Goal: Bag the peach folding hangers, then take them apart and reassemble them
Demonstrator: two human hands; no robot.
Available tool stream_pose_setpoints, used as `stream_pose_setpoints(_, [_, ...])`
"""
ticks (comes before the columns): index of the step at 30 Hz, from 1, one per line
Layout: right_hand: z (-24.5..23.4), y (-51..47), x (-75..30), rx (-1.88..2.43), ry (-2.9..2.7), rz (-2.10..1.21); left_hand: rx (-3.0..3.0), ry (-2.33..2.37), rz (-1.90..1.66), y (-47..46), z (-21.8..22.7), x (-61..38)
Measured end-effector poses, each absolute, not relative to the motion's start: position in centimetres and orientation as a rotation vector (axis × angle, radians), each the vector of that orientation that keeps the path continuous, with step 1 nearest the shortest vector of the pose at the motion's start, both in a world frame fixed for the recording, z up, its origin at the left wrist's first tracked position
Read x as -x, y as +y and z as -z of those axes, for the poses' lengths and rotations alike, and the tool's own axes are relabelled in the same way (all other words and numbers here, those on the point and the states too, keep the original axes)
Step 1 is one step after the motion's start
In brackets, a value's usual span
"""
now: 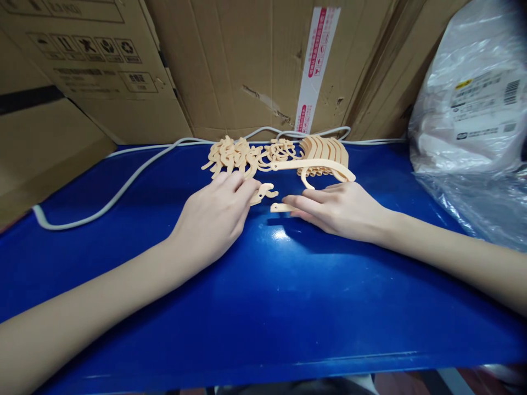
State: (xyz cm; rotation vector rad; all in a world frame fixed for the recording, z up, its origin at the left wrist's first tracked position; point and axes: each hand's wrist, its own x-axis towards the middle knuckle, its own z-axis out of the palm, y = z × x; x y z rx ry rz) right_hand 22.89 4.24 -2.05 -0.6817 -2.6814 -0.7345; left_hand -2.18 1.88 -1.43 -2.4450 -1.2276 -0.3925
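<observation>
On the blue table (263,296) lie pale orange plastic parts. A heap of small hook pieces (234,156) sits at the back centre, beside a stack of curved hanger arms (325,153). My left hand (214,216) rests palm down with its fingers close together, its fingertips on a small hook piece (265,193). My right hand (335,208) lies flat-ish, its fingertips pinching the end of a hanger arm (280,207) that curves back under the hand to the stack.
Cardboard boxes (255,66) wall off the back and left. A clear plastic bag (473,109) with labels fills the right side. A white cable (123,186) runs across the back left of the table.
</observation>
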Motion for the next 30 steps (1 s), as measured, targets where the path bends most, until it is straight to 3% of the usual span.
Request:
stream_pose_setpoints(11, [2.36,4.11,-23.03,0.692,-2.698,0.495,2.701,-1.442,0.415,1.06,0.71,1.42])
stream_pose_setpoints(30, [2.40,4.01,-22.92,0.654,-2.615,0.655,2.834,-1.420,0.518,1.35,1.11,1.69])
